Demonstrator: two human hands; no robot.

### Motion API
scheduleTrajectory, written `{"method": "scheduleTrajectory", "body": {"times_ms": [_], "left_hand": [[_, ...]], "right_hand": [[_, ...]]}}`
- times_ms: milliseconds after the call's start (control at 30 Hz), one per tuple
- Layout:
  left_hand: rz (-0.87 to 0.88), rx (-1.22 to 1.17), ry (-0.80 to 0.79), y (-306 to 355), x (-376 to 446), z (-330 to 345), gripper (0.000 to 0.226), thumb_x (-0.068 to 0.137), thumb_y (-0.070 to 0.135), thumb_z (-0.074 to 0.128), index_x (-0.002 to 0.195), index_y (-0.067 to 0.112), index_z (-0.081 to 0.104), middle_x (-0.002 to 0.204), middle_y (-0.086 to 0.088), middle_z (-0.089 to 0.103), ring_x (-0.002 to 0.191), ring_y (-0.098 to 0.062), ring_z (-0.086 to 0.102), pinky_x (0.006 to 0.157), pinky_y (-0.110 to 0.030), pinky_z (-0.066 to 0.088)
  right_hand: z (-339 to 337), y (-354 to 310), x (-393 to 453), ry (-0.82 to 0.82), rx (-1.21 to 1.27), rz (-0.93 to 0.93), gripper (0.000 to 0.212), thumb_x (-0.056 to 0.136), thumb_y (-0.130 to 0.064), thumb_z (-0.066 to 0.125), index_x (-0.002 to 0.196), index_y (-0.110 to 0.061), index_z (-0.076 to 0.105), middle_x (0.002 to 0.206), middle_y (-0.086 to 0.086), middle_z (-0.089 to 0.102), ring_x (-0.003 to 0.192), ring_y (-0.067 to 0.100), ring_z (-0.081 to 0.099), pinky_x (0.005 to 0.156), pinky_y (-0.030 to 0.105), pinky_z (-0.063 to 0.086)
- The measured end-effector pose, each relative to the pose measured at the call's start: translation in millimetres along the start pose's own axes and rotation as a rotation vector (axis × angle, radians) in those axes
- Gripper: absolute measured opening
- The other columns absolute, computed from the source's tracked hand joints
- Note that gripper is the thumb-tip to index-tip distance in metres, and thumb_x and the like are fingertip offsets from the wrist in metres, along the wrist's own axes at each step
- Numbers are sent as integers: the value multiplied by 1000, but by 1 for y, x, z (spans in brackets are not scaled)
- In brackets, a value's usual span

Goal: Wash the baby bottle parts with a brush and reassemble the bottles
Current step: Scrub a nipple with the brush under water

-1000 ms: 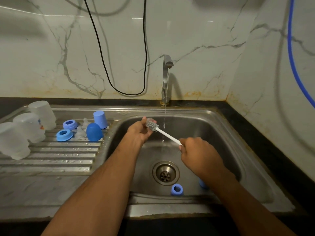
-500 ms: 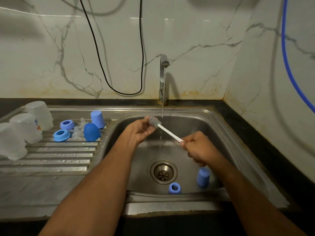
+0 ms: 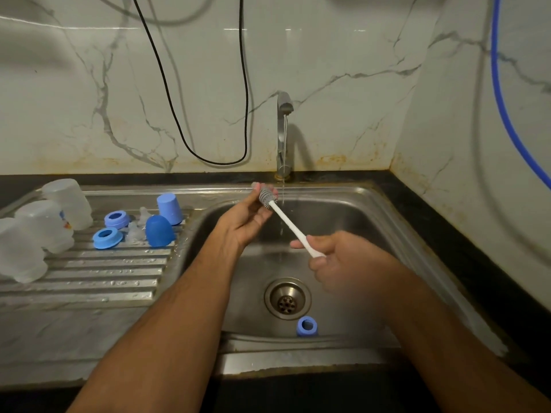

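Observation:
My left hand (image 3: 247, 223) pinches a small clear nipple (image 3: 255, 185) over the sink, just left of the thin water stream. The grey head of the bottle brush (image 3: 266, 198) rests against it. My right hand (image 3: 343, 262) grips the lower end of the brush's white handle. Three frosted bottles (image 3: 44, 226) stand upside down on the drainboard at the left. Beside them lie two blue rings (image 3: 107, 238), two blue caps (image 3: 159, 231) and clear nipples (image 3: 134, 233). Another blue ring (image 3: 307, 325) sits in the basin near its front wall.
The faucet (image 3: 283, 135) at the back runs a thin stream into the steel sink (image 3: 387, 210). The drain (image 3: 287, 298) is in the middle of the basin. A black cable (image 3: 208, 158) and a blue hose (image 3: 504, 114) hang on the marble walls.
My left hand and the brush head have risen slightly toward the faucet. My right forearm now covers the blue cap that stood in the basin half a second ago.

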State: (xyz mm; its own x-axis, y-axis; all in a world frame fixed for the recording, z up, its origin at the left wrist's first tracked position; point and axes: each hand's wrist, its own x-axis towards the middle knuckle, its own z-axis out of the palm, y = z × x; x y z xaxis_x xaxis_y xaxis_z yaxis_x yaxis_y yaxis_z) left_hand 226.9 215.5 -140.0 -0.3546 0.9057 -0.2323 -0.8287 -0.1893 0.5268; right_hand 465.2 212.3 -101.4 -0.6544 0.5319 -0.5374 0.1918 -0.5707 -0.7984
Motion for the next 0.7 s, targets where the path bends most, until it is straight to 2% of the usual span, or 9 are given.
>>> {"method": "scheduleTrajectory", "body": {"times_ms": [67, 133, 167, 233, 333, 433, 533, 600, 700], "left_hand": [[-34, 128, 45, -1, 3, -6, 35, 93, 14, 67, 123, -2, 64, 123, -23, 67, 110, -31, 69, 83, -43, 62], [-69, 263, 162, -4, 5, -13, 29, 95, 23, 65, 116, 2, 67, 124, -21, 68, 110, -32, 68, 86, -43, 60], [-71, 280, 209, -5, 5, -17, 33, 94, 30, 67, 113, 4, 68, 119, -19, 70, 109, -31, 68, 88, -41, 59], [-51, 304, 262, -5, 4, -16, 35, 90, 35, 72, 107, 4, 69, 108, -16, 72, 103, -27, 69, 95, -39, 56], [-18, 292, 220, -2, 6, -10, 20, 90, 20, 72, 100, 4, 69, 99, -16, 72, 86, -23, 71, 86, -37, 60], [13, 167, 119, 0, 3, -4, 26, 88, 16, 72, 109, 0, 68, 99, -17, 73, 83, -24, 75, 67, -35, 63], [6, -67, -16, 1, 1, -2, 25, 86, 11, 73, 108, -1, 70, 105, -18, 73, 98, -27, 73, 83, -41, 61], [-7, -5, -15, -1, 1, -4, 26, 90, 13, 70, 112, -1, 69, 109, -18, 73, 100, -27, 73, 82, -40, 62], [-41, 298, 186, -7, 4, -10, 26, 96, 25, 65, 108, 3, 67, 112, -19, 72, 100, -27, 71, 81, -39, 61]], "right_hand": [[-1, 4, 1, 188, -306, -110, 28, 104, -24, 47, 119, -12, 67, 60, -1, 45, 44, 7, 34, 39, 20, 27], [-3, 10, 4, 495, -1009, -358, 23, 102, -31, 54, 109, -19, 72, 67, -5, 58, 53, 8, 50, 49, 25, 42], [-4, 12, 7, 598, -1326, -460, 21, 101, -33, 55, 106, -21, 71, 73, -6, 59, 59, 8, 53, 54, 26, 44], [-2, 12, 7, 649, -1560, -582, 15, 102, -32, 53, 105, -23, 65, 77, -7, 55, 62, 7, 49, 55, 25, 37], [5, 15, 12, 565, -1392, -578, 17, 102, -30, 53, 104, -19, 66, 72, -8, 52, 59, 6, 48, 52, 23, 34], [3, 8, 11, 220, -428, -198, 24, 104, -23, 48, 112, -12, 67, 63, 0, 44, 46, 8, 34, 42, 23, 26], [-7, -2, -1, -63, -34, -2, 31, 105, -21, 43, 126, -10, 63, 62, 1, 36, 43, 6, 25, 37, 18, 21], [-8, 0, 1, 17, -130, -37, 31, 104, -22, 44, 125, -11, 64, 61, 0, 38, 43, 6, 26, 39, 19, 20], [-4, 11, 6, 426, -894, -336, 22, 102, -28, 52, 104, -17, 71, 62, -5, 51, 49, 7, 43, 46, 23, 36]]}}
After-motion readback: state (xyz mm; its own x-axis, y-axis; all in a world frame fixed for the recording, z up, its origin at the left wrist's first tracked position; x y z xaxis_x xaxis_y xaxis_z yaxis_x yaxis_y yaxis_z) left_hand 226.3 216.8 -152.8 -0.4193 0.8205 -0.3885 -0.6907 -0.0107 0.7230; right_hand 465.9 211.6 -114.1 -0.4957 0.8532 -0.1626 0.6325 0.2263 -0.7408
